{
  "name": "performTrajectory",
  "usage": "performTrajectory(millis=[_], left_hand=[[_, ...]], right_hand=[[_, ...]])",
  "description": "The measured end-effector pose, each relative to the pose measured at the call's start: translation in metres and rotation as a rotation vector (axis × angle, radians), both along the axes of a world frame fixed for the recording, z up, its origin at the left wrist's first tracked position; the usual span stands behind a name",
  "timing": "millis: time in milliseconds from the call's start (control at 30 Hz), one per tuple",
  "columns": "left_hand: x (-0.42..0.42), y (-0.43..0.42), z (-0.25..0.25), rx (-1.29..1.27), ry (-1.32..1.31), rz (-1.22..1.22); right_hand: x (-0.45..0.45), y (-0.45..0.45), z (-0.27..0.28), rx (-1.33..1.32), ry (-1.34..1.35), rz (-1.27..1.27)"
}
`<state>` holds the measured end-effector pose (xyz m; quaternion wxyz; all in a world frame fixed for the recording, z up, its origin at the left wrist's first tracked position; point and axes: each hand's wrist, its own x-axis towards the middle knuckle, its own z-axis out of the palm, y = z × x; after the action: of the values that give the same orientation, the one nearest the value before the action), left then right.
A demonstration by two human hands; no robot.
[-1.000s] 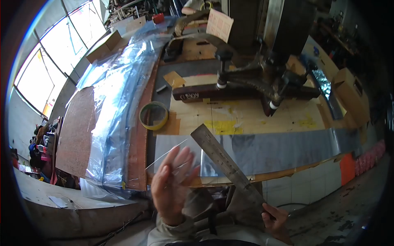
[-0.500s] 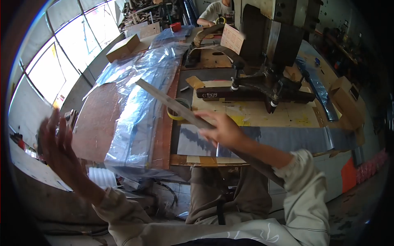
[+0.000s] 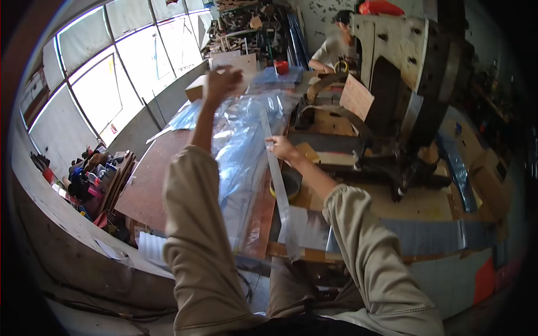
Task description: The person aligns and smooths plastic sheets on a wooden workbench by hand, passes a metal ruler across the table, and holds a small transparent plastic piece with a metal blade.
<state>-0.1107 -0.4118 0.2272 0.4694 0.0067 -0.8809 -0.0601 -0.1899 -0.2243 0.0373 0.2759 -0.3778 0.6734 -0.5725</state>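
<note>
My right hand (image 3: 283, 148) is closed around a long flat metal strip (image 3: 274, 173), gripping it in its upper part. The strip slants down toward the table's front edge and passes in front of a tape roll (image 3: 292, 183). Over the far part of the clear plastic sheets (image 3: 238, 162), my left hand (image 3: 221, 84) is raised with its fingers loosely apart, blurred by motion. I see nothing in it. Behind that hand is a cardboard box (image 3: 195, 88), partly covered by it.
A large press-like machine (image 3: 392, 61) stands on the right of the table, a printed card (image 3: 356, 98) in front of it. Another person (image 3: 330, 53) is at the far side. A red object (image 3: 281, 68) sits at the back; wood scraps (image 3: 246, 42) are piled behind.
My left hand has swung from the left side up and forward over the plastic sheets. My right hand has moved forward, turning the strip more lengthwise. The camera view has tilted up and left.
</note>
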Motion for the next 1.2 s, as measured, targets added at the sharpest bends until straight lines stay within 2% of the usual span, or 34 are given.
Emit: performTrajectory(millis=[33, 67, 133, 167, 233, 300, 333, 433, 467, 567, 667, 800, 900, 1000, 1100, 1200], left_hand=[[-0.024, -0.011, -0.012, -0.535, 0.081, 0.161], [-0.047, -0.009, -0.022, 0.143, -0.001, -0.012], [-0.065, 0.030, -0.031, 0.956, -0.104, -0.199], [-0.062, 0.052, -0.030, 1.095, -0.121, -0.190], [-0.079, 0.058, -0.041, 1.076, -0.126, -0.242], [-0.093, 0.060, -0.050, 1.092, -0.128, -0.235], [-0.101, 0.060, -0.055, 1.070, -0.025, -0.227], [-0.125, 0.051, -0.071, 1.009, -0.004, -0.190], [-0.132, 0.048, -0.080, 0.987, 0.043, -0.256], [-0.153, 0.040, -0.097, 1.005, 0.061, -0.269], [-0.150, 0.048, -0.091, 1.071, 0.054, -0.320], [-0.150, 0.046, -0.092, 1.077, 0.062, -0.293], [-0.154, 0.040, -0.094, 1.089, 0.062, -0.288], [-0.153, 0.036, -0.096, 1.092, 0.070, -0.291], [-0.151, 0.035, -0.099, 1.101, 0.079, -0.299], [-0.160, 0.017, -0.109, 1.109, 0.033, -0.347]], right_hand=[[-0.003, 0.004, 0.014, -0.053, -0.170, -0.051], [-0.007, 0.007, 0.027, -0.116, -0.337, -0.111], [-0.015, 0.014, 0.052, -0.332, -0.639, -0.243], [-0.020, 0.017, 0.065, -0.363, -0.535, -0.328], [-0.037, 0.013, 0.090, -0.418, -0.326, -0.488], [-0.053, 0.003, 0.098, -0.476, 0.281, -0.840], [-0.059, -0.001, 0.099, -0.491, 0.595, -0.995], [-0.067, 0.013, 0.114, -0.160, 0.921, -0.899], [-0.068, 0.011, 0.117, -0.012, 1.008, -0.904], [-0.082, 0.000, 0.115, 0.071, 1.029, -0.919], [-0.082, 0.000, 0.113, 0.235, 1.177, -0.845], [-0.086, -0.005, 0.111, 0.258, 1.063, -0.785], [-0.088, -0.011, 0.104, 0.192, 1.097, -0.918], [-0.089, -0.018, 0.098, 0.146, 0.852, -0.906], [-0.136, -0.042, 0.063, 0.001, 0.746, -0.638], [-0.094, -0.015, 0.101, -0.172, -0.083, -0.406]])
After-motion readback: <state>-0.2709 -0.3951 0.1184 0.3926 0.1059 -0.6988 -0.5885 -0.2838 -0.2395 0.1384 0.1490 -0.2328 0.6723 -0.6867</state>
